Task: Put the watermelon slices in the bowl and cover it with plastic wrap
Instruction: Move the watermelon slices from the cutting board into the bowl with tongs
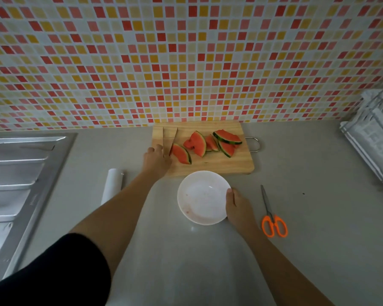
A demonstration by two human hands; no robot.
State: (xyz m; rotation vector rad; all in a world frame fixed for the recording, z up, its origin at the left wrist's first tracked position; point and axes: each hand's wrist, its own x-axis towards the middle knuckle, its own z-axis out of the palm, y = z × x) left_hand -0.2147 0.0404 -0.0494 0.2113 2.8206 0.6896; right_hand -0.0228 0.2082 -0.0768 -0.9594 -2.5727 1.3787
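I see every slice (206, 143) still lying on the board (234, 164); the bowl (202, 197), just in front of it, holds none, so nothing is done yet. My left hand (156, 159) grips tongs (169, 140) beside the nearest slice; my right hand (238, 207) clasps the bowl's rim. The wrap (113, 186) waits left, scissors (272, 215) right, with open counter (307, 173) around them.

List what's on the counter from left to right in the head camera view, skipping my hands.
Sink → plastic wrap roll → tongs → bowl → scissors → wire rack
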